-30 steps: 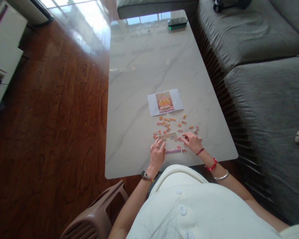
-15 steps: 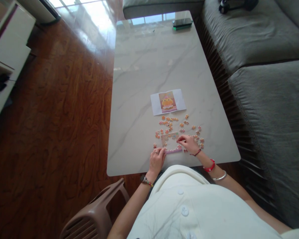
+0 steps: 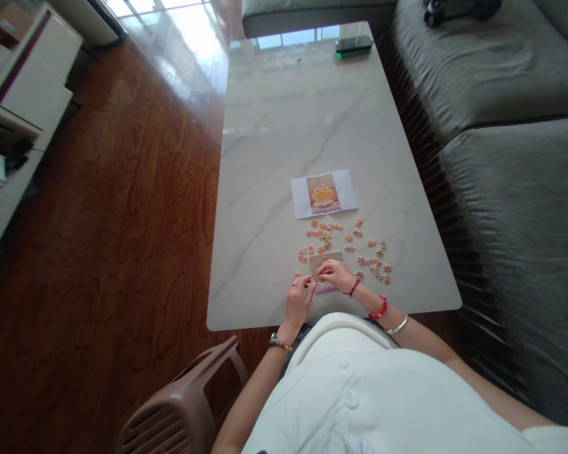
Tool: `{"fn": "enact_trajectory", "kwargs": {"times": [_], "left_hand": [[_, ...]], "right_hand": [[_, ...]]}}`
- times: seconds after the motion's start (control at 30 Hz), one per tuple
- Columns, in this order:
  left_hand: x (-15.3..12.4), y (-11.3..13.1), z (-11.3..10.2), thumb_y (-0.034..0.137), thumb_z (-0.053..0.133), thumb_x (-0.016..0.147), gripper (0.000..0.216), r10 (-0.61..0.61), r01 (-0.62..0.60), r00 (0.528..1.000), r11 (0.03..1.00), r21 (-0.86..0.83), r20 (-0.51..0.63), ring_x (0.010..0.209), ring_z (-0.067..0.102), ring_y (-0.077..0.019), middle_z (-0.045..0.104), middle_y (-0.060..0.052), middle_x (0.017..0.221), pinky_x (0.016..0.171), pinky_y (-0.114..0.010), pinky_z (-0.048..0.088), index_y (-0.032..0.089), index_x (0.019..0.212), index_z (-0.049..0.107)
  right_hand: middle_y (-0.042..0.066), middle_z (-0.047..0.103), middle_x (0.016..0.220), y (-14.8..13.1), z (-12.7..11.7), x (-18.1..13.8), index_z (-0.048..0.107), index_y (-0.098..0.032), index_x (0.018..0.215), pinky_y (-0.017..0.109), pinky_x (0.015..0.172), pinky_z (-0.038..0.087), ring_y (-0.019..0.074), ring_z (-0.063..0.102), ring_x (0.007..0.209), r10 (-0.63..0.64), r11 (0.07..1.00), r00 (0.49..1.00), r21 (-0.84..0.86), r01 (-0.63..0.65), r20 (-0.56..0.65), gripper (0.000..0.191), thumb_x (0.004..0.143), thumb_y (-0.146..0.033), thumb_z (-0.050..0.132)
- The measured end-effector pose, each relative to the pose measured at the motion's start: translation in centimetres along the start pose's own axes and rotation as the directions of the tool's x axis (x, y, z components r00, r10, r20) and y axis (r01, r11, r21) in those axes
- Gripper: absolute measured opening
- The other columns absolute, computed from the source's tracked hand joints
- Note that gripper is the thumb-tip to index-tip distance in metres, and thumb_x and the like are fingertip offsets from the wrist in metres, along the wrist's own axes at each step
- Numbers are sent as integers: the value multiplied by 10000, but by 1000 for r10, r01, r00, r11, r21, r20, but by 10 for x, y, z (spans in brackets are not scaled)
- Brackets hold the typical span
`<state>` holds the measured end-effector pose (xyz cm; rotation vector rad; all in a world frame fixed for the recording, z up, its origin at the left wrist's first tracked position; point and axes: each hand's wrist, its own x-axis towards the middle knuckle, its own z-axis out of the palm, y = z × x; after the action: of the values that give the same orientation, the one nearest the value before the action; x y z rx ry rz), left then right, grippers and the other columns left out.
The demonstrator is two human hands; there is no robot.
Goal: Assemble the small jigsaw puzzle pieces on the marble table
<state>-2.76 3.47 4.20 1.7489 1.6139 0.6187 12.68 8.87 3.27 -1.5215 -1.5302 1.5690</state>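
A partly assembled jigsaw puzzle [image 3: 329, 289] lies near the table's front edge, with a purple strip along its bottom. My left hand [image 3: 298, 304] rests at its left edge, thumb and forefinger slightly apart. Reaching over the puzzle from the right, my right hand [image 3: 337, 275] has its fingertips pinched at the left side; the small puzzle piece in them is mostly hidden. Loose puzzle pieces [image 3: 325, 237] in orange and yellow lie above the puzzle, and pinkish pieces [image 3: 378, 265] are scattered to its right. Both hands nearly meet, covering much of the puzzle's middle.
A creased paper [image 3: 350, 189] with a printed cartoon picture lies beyond the pieces on the marbled table [image 3: 274, 139]. A dark and green phone-like object [image 3: 354, 46] is at the far end. A brown plastic stool [image 3: 184, 397] stands front left; a grey sofa [image 3: 515, 170] runs along the right.
My right hand has moved left across the puzzle, from its right side to beside my left fingertips. My left thumb and forefinger have parted slightly. The view has shifted a little.
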Motion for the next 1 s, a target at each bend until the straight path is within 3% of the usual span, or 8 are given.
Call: {"fn": "enact_trajectory", "kwargs": {"times": [0.13, 0.27, 0.5, 0.6, 0.7, 0.8, 1.0], "left_hand": [[8, 9, -3, 318, 448, 775, 194, -129, 152, 986, 960, -235, 109, 673, 562, -108, 606, -16, 768, 599, -222, 444, 175, 866, 541], [15, 14, -5, 352, 457, 755, 220, -159, 212, 972, 910, -356, 174, 653, 557, -107, 603, -11, 720, 593, -217, 437, 159, 800, 552], [26, 27, 7, 319, 456, 745, 187, -116, 208, 951, 926, -315, 287, 607, 538, -104, 598, -7, 690, 565, -217, 427, 159, 756, 553], [28, 32, 11, 265, 440, 755, 149, -47, 92, 960, 984, -155, 275, 620, 535, -104, 595, -4, 704, 596, -227, 427, 178, 770, 559], [26, 32, 10, 221, 423, 768, 150, 11, -26, 984, 996, 83, 176, 708, 541, -124, 583, -23, 787, 674, -256, 427, 196, 833, 555], [21, 28, 5, 194, 420, 771, 176, 71, -98, 991, 964, 247, 117, 809, 528, -150, 561, -41, 885, 746, -284, 423, 210, 896, 543], [6, 16, 0, 210, 432, 780, 185, 142, -160, 987, 932, 324, 78, 886, 495, -166, 529, -59, 952, 823, -321, 414, 210, 938, 529]], "right_hand": [[8, 611, 623, -4, 0, -5, 607, -142, 665, 221, 550, 489, 111, 584, 576, 100, 977, 991, 177, -114, 91, 75, 624, -197, 577], [-5, 601, 594, -8, -3, -13, 569, -145, 741, 206, 478, 476, 104, 576, 538, 147, 932, 978, 311, -187, 147, 135, 645, -240, 568], [21, 628, 729, 2, -23, -32, 509, -173, 873, 261, 615, 504, 140, 606, 689, 121, 917, 989, 391, -80, -81, 337, 574, -249, 643], [39, 638, 751, 15, -41, -39, 531, -169, 836, 301, 667, 501, 155, 609, 705, 121, 957, 968, 286, -54, -220, 280, 592, -262, 630], [34, 641, 732, 26, -58, -41, 580, -172, 757, 316, 683, 493, 154, 604, 680, 90, 995, 948, 61, -75, -304, 175, 614, -265, 617], [32, 639, 756, 28, -67, -41, 617, -181, 705, 294, 672, 490, 141, 596, 667, 18, 992, 957, -115, -54, -290, 104, 633, -255, 604], [44, 612, 821, 22, -64, -35, 653, -177, 685, 245, 643, 485, 126, 582, 704, -87, 965, 973, -260, 29, -215, 87, 649, -215, 584]]}}
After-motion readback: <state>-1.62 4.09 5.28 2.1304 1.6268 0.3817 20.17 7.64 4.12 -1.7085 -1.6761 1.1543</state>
